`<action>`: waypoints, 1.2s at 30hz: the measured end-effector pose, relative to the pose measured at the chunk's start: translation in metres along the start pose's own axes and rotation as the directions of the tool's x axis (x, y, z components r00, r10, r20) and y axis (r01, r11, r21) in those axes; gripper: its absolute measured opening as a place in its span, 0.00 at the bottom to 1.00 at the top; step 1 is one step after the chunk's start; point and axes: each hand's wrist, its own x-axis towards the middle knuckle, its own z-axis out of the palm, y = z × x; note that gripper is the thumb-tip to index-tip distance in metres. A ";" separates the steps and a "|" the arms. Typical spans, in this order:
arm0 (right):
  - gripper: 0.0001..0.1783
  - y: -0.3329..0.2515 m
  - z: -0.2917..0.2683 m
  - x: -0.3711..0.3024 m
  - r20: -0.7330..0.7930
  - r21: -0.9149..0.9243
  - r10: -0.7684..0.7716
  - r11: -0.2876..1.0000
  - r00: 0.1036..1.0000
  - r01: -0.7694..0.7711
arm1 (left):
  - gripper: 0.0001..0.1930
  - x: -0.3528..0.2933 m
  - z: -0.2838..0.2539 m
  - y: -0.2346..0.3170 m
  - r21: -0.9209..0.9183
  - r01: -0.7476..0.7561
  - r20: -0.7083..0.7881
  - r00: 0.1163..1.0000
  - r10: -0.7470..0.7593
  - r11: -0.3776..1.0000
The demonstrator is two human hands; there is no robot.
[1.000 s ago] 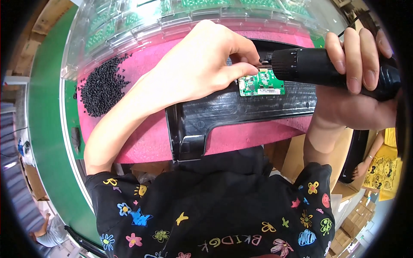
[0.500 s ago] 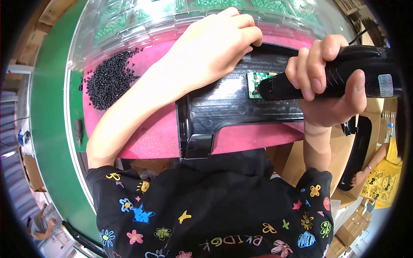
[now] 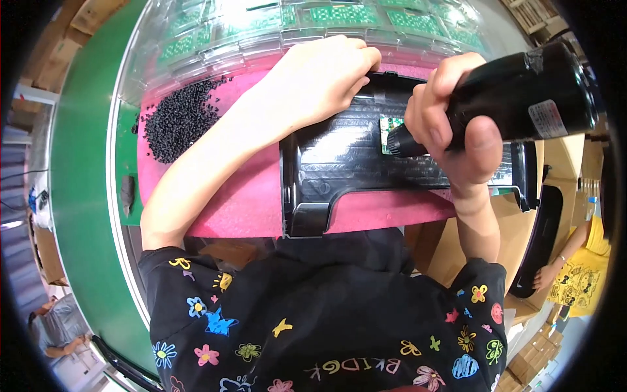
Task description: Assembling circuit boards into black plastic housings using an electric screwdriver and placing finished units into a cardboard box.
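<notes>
Tilted black driver (image 3: 499, 98), green board (image 3: 387, 126) on black panel (image 3: 346, 153)

A driver (image 3: 522, 91) is gripped in the right hand (image 3: 459, 162), its nose set over a board (image 3: 386, 134) on the panel (image 3: 346, 157). The left hand (image 3: 330, 72) is held, fingers curled, near the panel's far edge. Small black pieces (image 3: 177, 125) are heaped left of the panel. Beneath it a mat (image 3: 241, 206) is spread; beyond it, green circuits (image 3: 343, 14) are held in trays (image 3: 212, 73).
</notes>
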 end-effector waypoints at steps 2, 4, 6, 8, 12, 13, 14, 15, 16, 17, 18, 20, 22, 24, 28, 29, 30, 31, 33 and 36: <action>0.30 -0.002 -0.006 0.000 0.026 0.058 -0.006 0.998 1.000 0.004 | 0.10 -0.001 0.003 -0.004 -0.023 0.003 -0.007 1.000 -0.003 1.000; 0.31 -0.005 -0.009 0.001 -0.033 0.069 0.005 0.998 0.999 -0.003 | 0.10 -0.004 0.006 -0.004 -0.007 -0.001 -0.022 1.000 0.001 1.000; 0.23 -0.012 -0.025 0.007 -0.154 0.402 0.083 0.916 0.985 -0.014 | 0.09 -0.005 0.005 -0.004 0.009 -0.007 -0.040 0.999 0.007 1.000; 0.17 -0.019 -0.054 0.014 -0.322 0.552 0.140 0.831 0.936 0.066 | 0.09 0.000 0.005 -0.001 0.003 0.042 0.017 0.999 -0.042 0.999; 0.27 -0.024 -0.128 0.007 -0.568 0.576 0.388 0.817 0.725 0.014 | 0.11 -0.002 0.006 0.000 -0.027 0.006 0.010 1.000 -0.005 1.000; 0.30 -0.025 -0.112 0.006 -0.602 0.509 0.298 0.858 0.740 0.069 | 0.11 -0.003 0.006 0.001 -0.027 0.002 0.011 1.000 -0.002 1.000; 0.31 -0.031 -0.111 -0.001 -0.598 0.461 0.305 0.887 0.741 0.008 | 0.11 -0.004 0.005 0.004 -0.025 0.033 0.045 0.998 -0.032 0.999; 0.32 -0.038 -0.109 -0.010 -0.594 0.411 0.312 0.910 0.741 -0.053 | 0.11 -0.004 0.004 0.006 -0.022 0.064 0.080 0.995 -0.062 0.998; 0.31 -0.047 -0.097 -0.016 -0.571 0.253 0.210 0.965 0.793 -0.074 | 0.11 -0.007 0.002 0.007 -0.013 0.068 0.080 0.995 -0.067 0.998; 0.31 -0.059 -0.083 -0.022 -0.533 0.087 0.113 0.993 0.839 -0.078 | 0.11 -0.008 0.002 0.008 0.003 0.097 0.108 0.989 -0.097 0.995; 0.29 -0.080 -0.072 -0.024 -0.428 -0.354 -0.084 0.932 0.900 -0.082 | 0.12 -0.008 0.002 0.008 0.016 0.121 0.137 0.983 -0.122 0.992; 0.24 -0.107 -0.099 -0.045 -0.130 -0.666 -0.493 0.686 0.860 0.293 | 0.12 0.001 0.008 0.008 0.037 0.097 0.160 0.982 -0.102 0.995; 0.24 -0.103 -0.111 -0.056 -0.153 -0.663 -0.499 0.692 0.853 0.286 | 0.12 0.006 0.011 0.006 0.071 0.074 0.178 0.980 -0.085 0.995; 0.23 -0.106 -0.112 -0.060 -0.164 -0.655 -0.514 0.695 0.842 0.296 | 0.12 0.010 0.011 0.000 0.026 0.087 0.144 0.985 -0.090 0.996; 0.21 -0.119 -0.116 -0.044 -0.080 -0.659 -0.585 0.638 0.807 0.398 | 0.12 0.008 0.005 -0.008 0.017 0.065 0.113 0.991 -0.066 0.998; 0.21 -0.130 -0.124 -0.035 -0.026 -0.670 -0.613 0.596 0.789 0.442 | 0.11 0.010 0.002 -0.004 0.015 0.079 0.130 0.988 -0.080 0.997; 0.20 -0.145 -0.136 -0.026 0.040 -0.684 -0.642 0.541 0.765 0.490 | 0.12 0.011 0.000 0.001 0.082 0.083 0.183 0.978 -0.097 0.993; 0.20 -0.162 -0.144 -0.016 0.100 -0.701 -0.681 0.469 0.726 0.537 | 0.12 0.014 0.000 0.005 0.075 0.078 0.189 0.978 -0.091 0.994; 0.19 -0.200 -0.152 -0.002 0.208 -0.716 -0.751 0.320 0.627 0.621 | 0.11 0.013 -0.003 0.019 0.095 0.152 0.240 0.956 -0.171 0.984; 0.18 -0.251 -0.143 0.014 0.339 -0.706 -0.862 0.032 0.377 0.708 | 0.10 -0.006 -0.005 0.034 0.084 0.230 0.285 0.927 -0.244 0.970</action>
